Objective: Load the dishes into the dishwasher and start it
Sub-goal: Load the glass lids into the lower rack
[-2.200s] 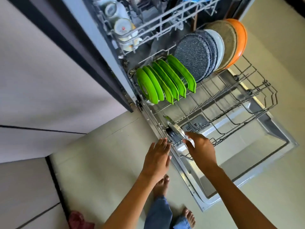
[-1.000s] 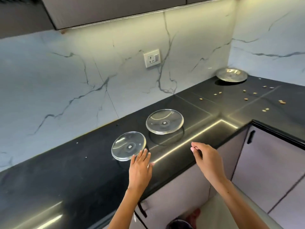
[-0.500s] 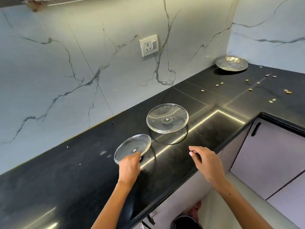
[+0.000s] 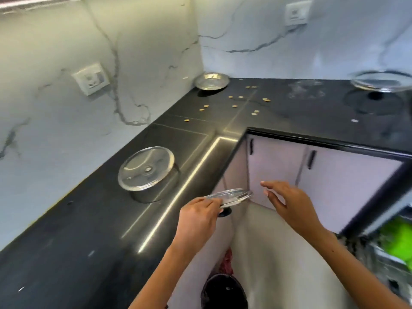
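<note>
The left hand [image 4: 197, 216] pinches the near rim of a small glass lid [image 4: 231, 197], fingers on top and thumb beneath, holding it nearly flat past the edge of the black countertop [image 4: 93, 230]; the lid juts away from the fingertips toward the right hand [image 4: 287, 202]. That hand hovers just beside the lid's far edge, fingers loosely spread, touching nothing. A larger glass lid [image 4: 146, 168] lies on the counter beyond the left fingers. A steel plate [image 4: 211, 80] sits in the far corner. No writing is legible.
</note>
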`<state>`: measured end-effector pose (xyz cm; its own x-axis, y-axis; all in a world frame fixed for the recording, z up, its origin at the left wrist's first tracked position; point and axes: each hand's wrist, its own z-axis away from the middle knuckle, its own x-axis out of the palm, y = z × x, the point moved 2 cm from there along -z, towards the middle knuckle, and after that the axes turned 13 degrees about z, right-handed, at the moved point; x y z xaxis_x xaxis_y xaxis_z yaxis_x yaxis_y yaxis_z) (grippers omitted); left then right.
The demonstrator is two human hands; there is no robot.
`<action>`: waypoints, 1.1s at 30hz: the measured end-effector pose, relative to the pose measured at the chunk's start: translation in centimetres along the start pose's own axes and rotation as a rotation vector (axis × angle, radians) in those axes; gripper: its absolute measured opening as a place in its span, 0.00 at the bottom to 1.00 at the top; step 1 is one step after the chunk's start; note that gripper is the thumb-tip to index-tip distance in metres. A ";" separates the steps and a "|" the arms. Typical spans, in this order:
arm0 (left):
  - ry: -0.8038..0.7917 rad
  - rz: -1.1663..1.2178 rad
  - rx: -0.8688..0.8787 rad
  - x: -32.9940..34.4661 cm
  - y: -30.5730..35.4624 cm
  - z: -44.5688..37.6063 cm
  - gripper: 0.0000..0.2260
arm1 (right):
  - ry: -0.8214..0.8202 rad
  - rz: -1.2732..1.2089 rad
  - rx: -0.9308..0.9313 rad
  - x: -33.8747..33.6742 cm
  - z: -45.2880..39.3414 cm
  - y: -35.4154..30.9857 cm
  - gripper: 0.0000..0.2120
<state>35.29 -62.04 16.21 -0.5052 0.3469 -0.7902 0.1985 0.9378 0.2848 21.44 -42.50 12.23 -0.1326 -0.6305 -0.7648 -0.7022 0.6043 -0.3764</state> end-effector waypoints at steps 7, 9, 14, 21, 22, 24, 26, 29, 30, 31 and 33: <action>-0.228 0.269 0.409 14.6 13.6 -8.0 0.14 | -0.031 0.181 0.337 -10.3 12.0 13.7 0.23; -0.297 0.355 0.510 19.3 18.3 -9.1 0.14 | -0.078 0.231 0.404 -12.8 16.3 16.8 0.27; -0.529 0.558 0.745 29.6 29.4 -9.3 0.09 | -0.065 0.284 0.634 -16.2 26.7 22.4 0.24; -0.862 0.705 0.933 45.6 37.8 -5.5 0.12 | 0.065 0.479 1.080 -13.8 38.0 30.4 0.08; -0.855 0.724 0.925 48.5 38.0 -4.7 0.15 | 0.058 0.498 1.133 -12.7 39.4 32.1 0.09; -0.827 0.740 0.872 54.2 37.8 -3.5 0.16 | 0.064 0.497 1.255 -10.5 41.9 35.3 0.15; -0.828 0.688 0.774 59.3 36.4 -2.6 0.14 | 0.124 0.478 1.374 -8.8 44.1 38.2 0.15; -0.945 0.436 0.749 67.6 33.9 -0.3 0.16 | 0.219 0.397 1.487 -5.7 47.1 43.7 0.10; -0.989 0.364 0.787 69.9 33.2 0.6 0.18 | 0.236 0.371 1.503 -4.8 47.7 45.3 0.09; -1.040 0.303 0.836 71.6 32.7 1.3 0.22 | 0.241 0.343 1.516 -4.2 47.9 46.6 0.07; -1.132 0.236 0.935 75.0 32.0 2.7 0.29 | 0.246 0.274 1.553 -2.5 48.3 49.7 0.05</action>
<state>6.03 -6.00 -35.44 0.4330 -0.1189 -0.8935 0.8567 0.3627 0.3669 20.69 12.64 -29.77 -0.3420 -0.3913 -0.8544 0.7025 0.4975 -0.5090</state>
